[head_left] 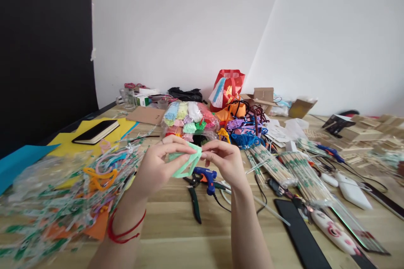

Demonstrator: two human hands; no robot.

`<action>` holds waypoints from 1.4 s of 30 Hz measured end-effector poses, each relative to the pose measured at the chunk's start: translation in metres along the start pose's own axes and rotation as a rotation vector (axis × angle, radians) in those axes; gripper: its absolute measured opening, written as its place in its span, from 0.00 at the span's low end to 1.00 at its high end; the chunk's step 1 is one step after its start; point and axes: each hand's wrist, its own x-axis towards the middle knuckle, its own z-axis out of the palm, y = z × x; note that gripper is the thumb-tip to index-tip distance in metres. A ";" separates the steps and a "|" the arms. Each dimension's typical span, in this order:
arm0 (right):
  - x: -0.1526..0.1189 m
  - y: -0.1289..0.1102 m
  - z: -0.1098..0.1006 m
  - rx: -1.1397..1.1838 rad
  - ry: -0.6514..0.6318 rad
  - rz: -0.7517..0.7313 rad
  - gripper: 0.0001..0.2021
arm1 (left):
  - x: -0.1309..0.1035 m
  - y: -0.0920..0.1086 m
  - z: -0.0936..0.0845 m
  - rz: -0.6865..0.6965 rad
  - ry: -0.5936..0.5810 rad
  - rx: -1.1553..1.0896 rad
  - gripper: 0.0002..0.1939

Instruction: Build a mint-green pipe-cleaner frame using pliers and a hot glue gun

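Observation:
A light green folded shape (189,166), made of thin strips, is held above the table in the middle of the view. My left hand (160,164) pinches its upper left side between thumb and fingers. At its right corner, my right hand (224,159) has thumb and index finger pressed together on the green piece. A blue glue gun (206,178) lies on the table just below and behind the hands, beside dark-handled pliers (195,201).
Plastic wrappers and colored strips (94,189) cover the left. Behind the hands are a bag of colorful bundles (189,119) and a red bag (229,88). Packs of wooden sticks (303,176), a black phone-like slab (299,233) and cables lie at right.

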 end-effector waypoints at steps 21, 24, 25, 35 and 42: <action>-0.006 -0.005 -0.005 0.036 -0.156 0.081 0.06 | 0.008 -0.009 -0.007 -0.025 -0.247 -0.195 0.06; -0.006 -0.006 -0.005 0.035 -0.142 0.052 0.06 | 0.009 -0.009 -0.007 -0.028 -0.247 -0.211 0.06; -0.007 -0.006 -0.005 0.025 -0.134 0.043 0.06 | 0.009 -0.009 -0.007 -0.031 -0.246 -0.218 0.06; -0.008 -0.007 -0.002 -0.093 0.026 -0.100 0.03 | 0.012 -0.014 0.007 -0.100 -0.123 -0.349 0.04; -0.010 -0.006 0.000 -0.244 0.046 -0.205 0.04 | 0.013 -0.020 0.003 -0.025 -0.123 -0.287 0.03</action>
